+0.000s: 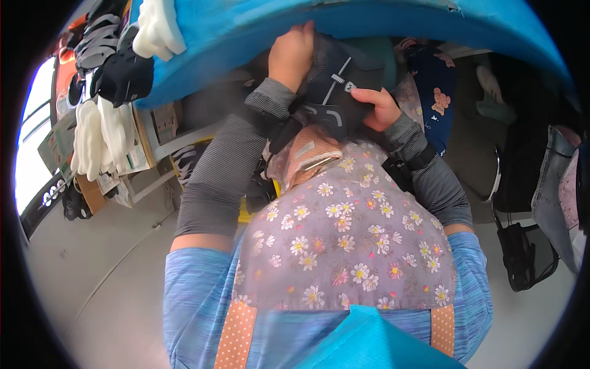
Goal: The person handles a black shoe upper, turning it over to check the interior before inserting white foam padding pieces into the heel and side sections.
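In front of my apron [344, 237], both hands hold a dark fabric piece with pale stripes and a small label, which looks like a shoe upper [335, 74]. My left hand [292, 58] is closed on its left side, knuckles up, close under the edge of the blue-covered table. My right hand [379, 109] pinches the lower right part, with the thumb on top and the other fingers mostly hidden beneath. A clear bag with an orange-pink piece [313, 149] lies on my lap, just below the upper.
The blue table cover [369, 21] curves across the top. White sole-like pieces [158, 29] and black shoe uppers [125, 74] hang or lie at the left, with more white pieces [101, 138] below. A black bag [521, 255] and clothing [553, 178] are at the right.
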Action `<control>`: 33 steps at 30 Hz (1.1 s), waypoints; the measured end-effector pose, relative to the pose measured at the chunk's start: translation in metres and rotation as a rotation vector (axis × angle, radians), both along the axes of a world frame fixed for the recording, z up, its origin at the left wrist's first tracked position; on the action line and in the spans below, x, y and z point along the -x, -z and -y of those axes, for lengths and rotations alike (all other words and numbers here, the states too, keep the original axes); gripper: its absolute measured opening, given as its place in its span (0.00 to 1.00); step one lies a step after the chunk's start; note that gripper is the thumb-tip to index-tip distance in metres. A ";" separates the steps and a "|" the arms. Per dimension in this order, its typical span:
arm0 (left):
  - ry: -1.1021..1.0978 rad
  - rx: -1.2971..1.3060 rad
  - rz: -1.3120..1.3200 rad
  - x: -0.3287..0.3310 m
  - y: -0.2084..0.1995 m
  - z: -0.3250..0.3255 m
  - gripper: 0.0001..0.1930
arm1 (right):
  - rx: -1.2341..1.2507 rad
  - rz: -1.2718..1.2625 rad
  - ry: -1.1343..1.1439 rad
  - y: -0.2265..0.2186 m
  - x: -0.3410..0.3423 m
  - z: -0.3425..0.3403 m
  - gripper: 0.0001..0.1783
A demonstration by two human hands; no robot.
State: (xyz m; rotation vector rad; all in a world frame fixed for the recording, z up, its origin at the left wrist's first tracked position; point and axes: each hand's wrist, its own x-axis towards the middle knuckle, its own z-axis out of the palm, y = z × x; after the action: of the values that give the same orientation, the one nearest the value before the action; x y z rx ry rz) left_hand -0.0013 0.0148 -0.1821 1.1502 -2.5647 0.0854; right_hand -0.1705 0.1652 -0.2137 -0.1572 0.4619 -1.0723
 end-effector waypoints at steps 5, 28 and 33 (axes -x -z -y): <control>-0.238 -0.239 -0.144 0.011 -0.036 -0.011 0.14 | -0.062 0.183 0.047 0.010 -0.003 -0.002 0.16; -0.204 -0.361 -0.257 0.014 -0.006 0.003 0.17 | 0.037 0.038 -0.026 0.006 0.008 0.006 0.20; -0.339 -0.375 -0.338 0.016 -0.030 -0.007 0.22 | 0.051 0.026 0.023 -0.003 0.007 0.006 0.19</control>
State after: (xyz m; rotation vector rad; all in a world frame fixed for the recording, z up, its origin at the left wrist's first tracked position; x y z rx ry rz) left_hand -0.0172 0.0215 -0.1522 1.5719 -2.1207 -0.4884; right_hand -0.1777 0.1591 -0.2112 -0.1835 0.4139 -1.1078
